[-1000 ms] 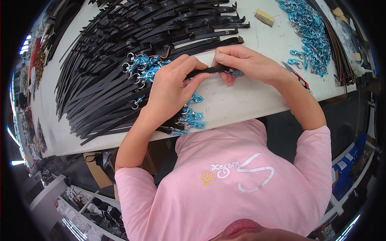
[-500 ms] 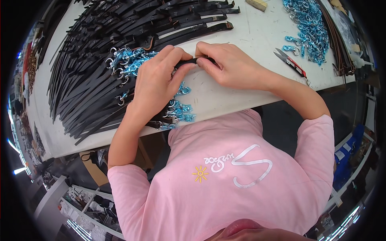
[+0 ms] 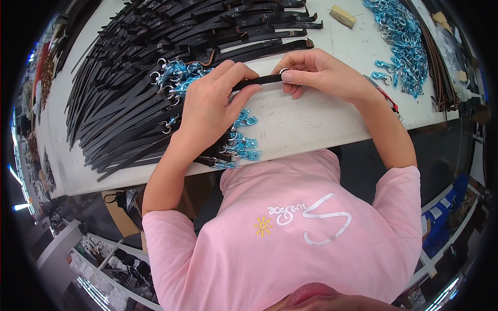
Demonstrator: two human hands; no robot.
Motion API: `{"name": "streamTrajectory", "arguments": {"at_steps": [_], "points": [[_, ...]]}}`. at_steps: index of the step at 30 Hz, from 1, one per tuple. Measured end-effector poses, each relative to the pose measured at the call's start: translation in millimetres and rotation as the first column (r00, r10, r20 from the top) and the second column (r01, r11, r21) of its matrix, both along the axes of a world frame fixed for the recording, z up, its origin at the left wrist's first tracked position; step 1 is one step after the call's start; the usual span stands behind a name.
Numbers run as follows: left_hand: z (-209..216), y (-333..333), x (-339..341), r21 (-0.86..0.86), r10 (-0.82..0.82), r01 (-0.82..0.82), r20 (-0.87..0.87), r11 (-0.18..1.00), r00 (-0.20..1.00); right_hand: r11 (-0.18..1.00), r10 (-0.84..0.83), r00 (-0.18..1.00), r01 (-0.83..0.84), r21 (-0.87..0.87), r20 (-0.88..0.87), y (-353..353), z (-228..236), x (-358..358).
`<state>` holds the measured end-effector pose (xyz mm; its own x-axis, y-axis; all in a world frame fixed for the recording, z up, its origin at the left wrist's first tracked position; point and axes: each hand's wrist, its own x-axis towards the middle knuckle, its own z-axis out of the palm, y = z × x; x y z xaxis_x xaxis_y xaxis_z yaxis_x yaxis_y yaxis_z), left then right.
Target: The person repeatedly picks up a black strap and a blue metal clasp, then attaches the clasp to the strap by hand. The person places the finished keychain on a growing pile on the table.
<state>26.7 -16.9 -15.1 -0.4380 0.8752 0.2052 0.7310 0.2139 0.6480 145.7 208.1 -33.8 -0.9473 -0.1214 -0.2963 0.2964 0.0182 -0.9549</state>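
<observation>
A narrow black strap (image 3: 268,80) stretches between my two hands above the white table. My left hand (image 3: 210,103) pinches it with thumb and fingers, and the stretch beneath that hand is hidden. At the strap's other end my right hand (image 3: 324,75) grips it between thumb and forefinger, where a silver metal ring (image 3: 284,71) shows. Beside my left wrist lie metal clasps in blue wrap (image 3: 241,142), some joined to straps. More blue-wrapped clasps (image 3: 179,72) rest behind the left hand, on a large spread of black straps (image 3: 122,111).
A heap of blue-wrapped clasps (image 3: 404,49) lies at the far right, beside a bundle of brown strips (image 3: 441,72). Red-handled snips (image 3: 388,98) are partly hidden behind my right forearm. A tan block (image 3: 342,16) sits at the back of the white table (image 3: 301,127).
My right hand has drawn away from my left, baring more strap between them. The silver ring has come into sight at its thumb. The whole view has shifted slightly.
</observation>
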Motion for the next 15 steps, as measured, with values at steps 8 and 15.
{"name": "streamTrajectory", "arguments": {"at_steps": [8, 15], "points": [[-1.4, 0.1, 0.0, -0.015, 0.013, -0.013, -0.025, 1.000, 1.000, 1.000, -0.008, 1.000, 0.008, -0.017, 0.009, -0.9, -2.0, -2.1], [-0.7, 0.7, 0.2, -0.014, 0.008, -0.009, -0.030, 1.000, 1.000, 1.000, -0.011, 1.000, 0.011, 0.003, -0.006, -1.0, -1.8, -0.8]]}}
